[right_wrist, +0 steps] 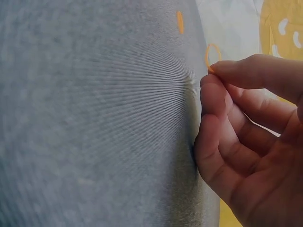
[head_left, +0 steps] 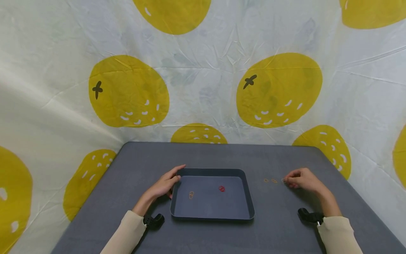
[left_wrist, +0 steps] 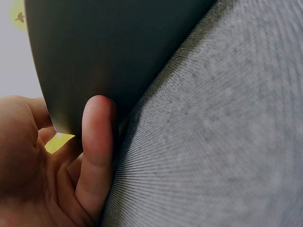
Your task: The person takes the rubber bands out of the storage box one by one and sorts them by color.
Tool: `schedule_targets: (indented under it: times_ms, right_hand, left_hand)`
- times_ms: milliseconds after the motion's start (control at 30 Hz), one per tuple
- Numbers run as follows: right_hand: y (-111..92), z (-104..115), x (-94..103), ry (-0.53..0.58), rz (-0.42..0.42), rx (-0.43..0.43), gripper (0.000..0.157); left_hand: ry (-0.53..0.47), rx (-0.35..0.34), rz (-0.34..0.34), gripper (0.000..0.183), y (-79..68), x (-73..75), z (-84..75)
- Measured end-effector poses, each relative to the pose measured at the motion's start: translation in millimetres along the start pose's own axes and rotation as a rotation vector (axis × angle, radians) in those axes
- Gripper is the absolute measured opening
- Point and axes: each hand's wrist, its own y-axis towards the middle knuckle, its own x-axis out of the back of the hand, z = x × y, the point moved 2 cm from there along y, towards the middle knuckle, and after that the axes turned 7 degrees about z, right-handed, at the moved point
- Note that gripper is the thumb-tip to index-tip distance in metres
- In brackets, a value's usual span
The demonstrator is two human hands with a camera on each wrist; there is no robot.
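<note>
Firstly, one thin orange band [right_wrist: 207,56], held as a small raised loop at the far right of a short row, to the right of the tray; whether it touches the surface, I cannot tell.

My right hand [head_left: 301,179]: thumb and fingertip pinched narrow on that band, remaining fingers bent in beneath.

Beside it, in the same row: a middle band [head_left: 274,181] and an end band [head_left: 266,180], both orange, lying flat and apart, neither touched.

Further left, one dark shallow tray [head_left: 212,217], rectangular, flat on the surface. Contents: a group of orange loops [head_left: 191,195], overlapping, toward the left; a cluster of red loops [head_left: 221,189], right of centre, too small to count surely.

My left hand [head_left: 165,184]: at the tray's left wall near the far corner, thumb at the rim and fingers along the outside, holding the edge lightly, by my judgement steadying it.

Progress, as I judge it: sorting by small pieces, partway. Two bands lie in the row, the third is in my fingers, and both coloured groups sit inside the tray. Whether bands are going in or coming out, this moment does not settle; either way, the pinched one is unfinished.

Outermost: grey surface [head_left: 222,236]; pale backdrop cloth [head_left: 203,95] printed with yellow fruit; my cream sleeves [head_left: 339,234].
</note>
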Motion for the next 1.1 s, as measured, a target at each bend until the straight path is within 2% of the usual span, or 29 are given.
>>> schedule_targets:
  times_ms: [300,600,1100]
  right_hand:
    - [2.5,-0.3,-6.5,-0.042,-0.003,-0.031,0.02]
    - [4.7,2.9,-8.0,-0.083,-0.043,-0.062,0.022]
    - [6.2,2.8,-7.6,-0.077,-0.081,-0.092,0.022]
  left_hand:
    - [-0.001,0.004,0.005,0.053,-0.4,-0.3,-0.5]
    - [0.013,-0.01,0.008,0.053,-0.5,0.2,-1.3]
    - [0.004,0.008,-0.001,0.053,-0.7,-1.1,-0.9]
